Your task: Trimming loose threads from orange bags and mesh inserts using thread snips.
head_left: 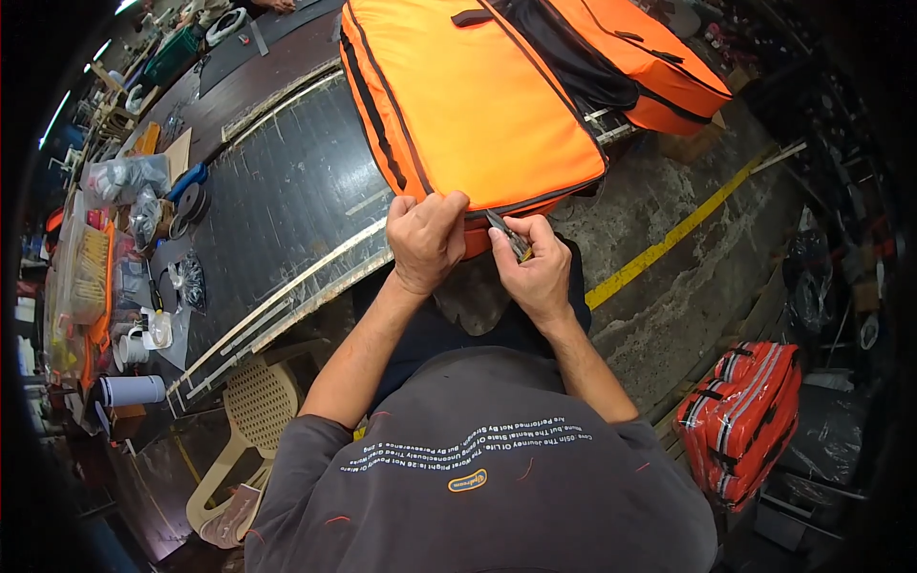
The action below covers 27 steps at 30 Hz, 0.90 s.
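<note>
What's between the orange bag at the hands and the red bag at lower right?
In the head view, mostly floor, crossed by a yellow stripe, separates orange bag from red bag.

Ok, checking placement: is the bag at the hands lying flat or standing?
Lying flat: the orange bag has its broad panel facing up, its narrow side showing between the left hand and right hand.

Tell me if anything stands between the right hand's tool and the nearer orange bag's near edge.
Nothing visible does. The right hand holds the pointed tool right by the edge of the nearer orange bag; whether they touch is unclear. The left hand, closed at the same edge, is left of the tool, not between.
</note>
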{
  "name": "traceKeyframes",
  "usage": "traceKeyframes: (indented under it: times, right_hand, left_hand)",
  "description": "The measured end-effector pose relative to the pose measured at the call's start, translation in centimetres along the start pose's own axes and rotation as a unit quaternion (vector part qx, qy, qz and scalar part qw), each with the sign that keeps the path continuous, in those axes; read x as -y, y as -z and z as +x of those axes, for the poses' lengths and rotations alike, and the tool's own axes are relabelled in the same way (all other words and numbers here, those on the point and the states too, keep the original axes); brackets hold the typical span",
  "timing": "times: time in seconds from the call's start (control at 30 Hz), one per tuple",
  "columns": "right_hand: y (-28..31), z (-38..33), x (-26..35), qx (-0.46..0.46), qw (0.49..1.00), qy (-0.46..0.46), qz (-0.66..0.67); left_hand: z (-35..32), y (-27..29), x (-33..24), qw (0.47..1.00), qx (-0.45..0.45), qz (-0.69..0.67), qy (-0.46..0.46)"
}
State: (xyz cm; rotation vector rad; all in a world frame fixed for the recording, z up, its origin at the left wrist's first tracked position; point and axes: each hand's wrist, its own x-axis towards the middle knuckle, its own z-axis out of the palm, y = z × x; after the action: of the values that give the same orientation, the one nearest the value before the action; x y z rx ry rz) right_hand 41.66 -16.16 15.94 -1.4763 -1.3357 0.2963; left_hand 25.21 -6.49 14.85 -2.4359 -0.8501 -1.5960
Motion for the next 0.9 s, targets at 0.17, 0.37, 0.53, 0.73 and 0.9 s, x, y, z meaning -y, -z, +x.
traceKeyframes:
  times: [0.17,0.37,0.53,0.73,0.9]
  right_hand:
    - [0.1,0.0,0.0,0.004,1.0,-0.009,0.0]
    - [0.0,0.8,0.1,0.025,0.999,0.027,0.011]
    - [0.0,0.8,0.5,0.035,0.998,0.042,0.016]
    - [0.3,0.9,1.5,0.048,0.998,0.029,0.008]
    - [0.3,0.9,1.4,0.044,0.998,0.034,0.014]
  left_hand:
    - [-0.9,-0.8,-0.1,0.978,-0.087,-0.097,0.162]
    - [0.2,2.5,-0.3,0.981,0.01,-0.105,0.163]
    - [3.0,5.5,-0.3,0.968,0.216,-0.008,0.125]
    - [5.7,5.7,0.5,0.951,0.304,0.021,0.049]
    - [3.4,4.3,1.1,0.974,0.203,-0.042,0.086]
